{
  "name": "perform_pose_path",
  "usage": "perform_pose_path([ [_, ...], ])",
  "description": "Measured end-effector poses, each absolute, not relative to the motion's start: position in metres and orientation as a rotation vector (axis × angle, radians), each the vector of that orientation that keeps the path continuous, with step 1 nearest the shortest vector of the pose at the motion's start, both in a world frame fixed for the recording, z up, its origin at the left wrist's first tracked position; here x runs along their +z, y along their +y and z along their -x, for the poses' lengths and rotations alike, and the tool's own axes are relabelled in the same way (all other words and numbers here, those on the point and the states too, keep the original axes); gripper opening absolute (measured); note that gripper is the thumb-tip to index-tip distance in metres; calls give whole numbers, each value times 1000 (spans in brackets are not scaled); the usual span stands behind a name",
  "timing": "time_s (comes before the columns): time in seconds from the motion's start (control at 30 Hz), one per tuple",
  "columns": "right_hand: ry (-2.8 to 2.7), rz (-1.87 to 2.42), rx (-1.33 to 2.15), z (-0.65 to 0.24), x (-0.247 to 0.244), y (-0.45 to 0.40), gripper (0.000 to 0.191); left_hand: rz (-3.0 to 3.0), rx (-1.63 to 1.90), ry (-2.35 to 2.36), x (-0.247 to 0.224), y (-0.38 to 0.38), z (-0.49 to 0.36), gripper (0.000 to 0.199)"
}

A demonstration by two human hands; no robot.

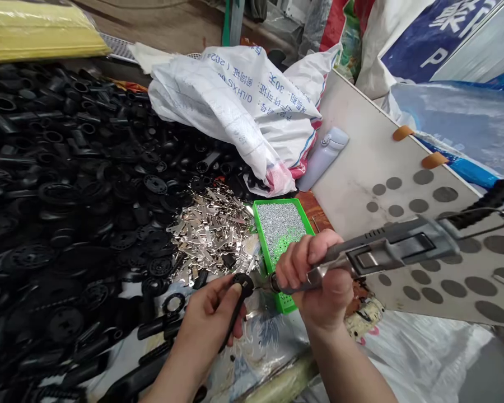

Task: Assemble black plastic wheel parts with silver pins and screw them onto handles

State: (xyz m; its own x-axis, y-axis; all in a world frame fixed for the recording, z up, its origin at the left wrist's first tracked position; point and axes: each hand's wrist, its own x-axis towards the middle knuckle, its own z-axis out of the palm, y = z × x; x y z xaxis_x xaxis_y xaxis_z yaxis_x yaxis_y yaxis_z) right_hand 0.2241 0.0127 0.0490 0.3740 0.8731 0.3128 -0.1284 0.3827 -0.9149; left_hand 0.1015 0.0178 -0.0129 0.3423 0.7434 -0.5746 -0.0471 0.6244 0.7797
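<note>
My left hand (212, 313) is closed on a black round plastic part (242, 286), held edge-up between thumb and fingers. My right hand (319, 277) wraps round a grey electric screwdriver (386, 252), whose tip end points left at the part. Whether the tip touches it I cannot tell. Just behind the hands stands a green tray (283, 305) holding many small silvery screws (279, 221). A heap of flat metal pieces (214, 229) lies to its left. The screwdriver's black cord (493, 201) leads off to the right.
A wide pile of black plastic parts (75, 201) covers the left side. A white woven sack (243, 101) lies behind the metal heap, with a lavender bottle (324, 159) beside it. At right leans a pale board (357, 140) with grey round spots. Yellow plastic-wrapped sheets (37, 31) sit far left.
</note>
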Motion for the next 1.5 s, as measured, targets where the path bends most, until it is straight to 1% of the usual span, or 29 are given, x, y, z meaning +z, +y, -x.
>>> perform_pose_path([
  [0.13,-1007,937,793,-221,41,14,45,-765,602,1116,-13,17,-100,30],
  [0.3,-1027,857,844,-219,37,14,38,-789,611,1089,-14,18,-100,29],
  [0.5,-1007,792,891,-218,35,14,33,-769,614,1119,-15,19,-100,36],
  [0.67,-1036,872,876,-217,32,15,39,-778,600,1117,-16,18,-99,35],
  [0.77,-1044,858,885,-215,32,16,41,-771,617,1138,-17,17,-99,40],
  [0.93,-1072,745,930,-213,30,16,31,-761,627,1143,-15,17,-98,46],
  [1.1,-1123,798,911,-213,25,17,23,-777,644,1145,-14,17,-96,51],
  [1.33,-1161,824,862,-210,21,22,19,-717,644,1142,-11,19,-97,54],
  [1.43,-1106,797,905,-208,21,23,20,-705,635,1140,-9,19,-97,52],
  [1.5,-1102,865,883,-208,19,23,21,-707,625,1142,-9,18,-97,52],
])
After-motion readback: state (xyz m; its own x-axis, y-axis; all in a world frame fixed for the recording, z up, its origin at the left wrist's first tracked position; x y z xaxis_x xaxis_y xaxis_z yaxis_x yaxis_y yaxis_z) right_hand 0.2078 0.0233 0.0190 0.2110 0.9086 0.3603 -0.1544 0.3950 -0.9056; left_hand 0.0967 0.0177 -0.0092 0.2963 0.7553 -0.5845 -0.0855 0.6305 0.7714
